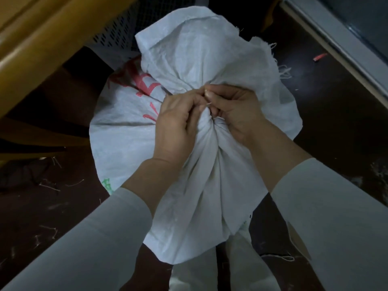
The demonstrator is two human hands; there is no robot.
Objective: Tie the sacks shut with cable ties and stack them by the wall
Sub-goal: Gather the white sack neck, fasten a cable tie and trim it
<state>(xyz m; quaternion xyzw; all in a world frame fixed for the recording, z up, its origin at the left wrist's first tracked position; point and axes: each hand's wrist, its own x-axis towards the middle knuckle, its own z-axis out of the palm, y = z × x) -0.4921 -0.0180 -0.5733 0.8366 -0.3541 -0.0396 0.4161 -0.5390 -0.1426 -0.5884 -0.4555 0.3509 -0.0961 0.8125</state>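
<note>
A full white woven sack (126, 143) with red and green print stands on the dark floor below me. Its mouth is gathered into a twisted neck (210, 124), and the loose top fabric (195, 51) flares out beyond it. My left hand (178, 124) grips the neck from the left. My right hand (235, 110) grips it from the right, its thumb and fingers pinching a thin pale cable tie (209, 104) at the neck. Only a short bit of the tie shows between my fingers.
Yellow wooden furniture (42, 43) fills the upper left. A white perforated basket (117, 32) stands behind the sack. A pale door frame or sill (340, 51) runs along the upper right. A red scrap (319, 57) and loose threads (50, 186) lie on the dark floor.
</note>
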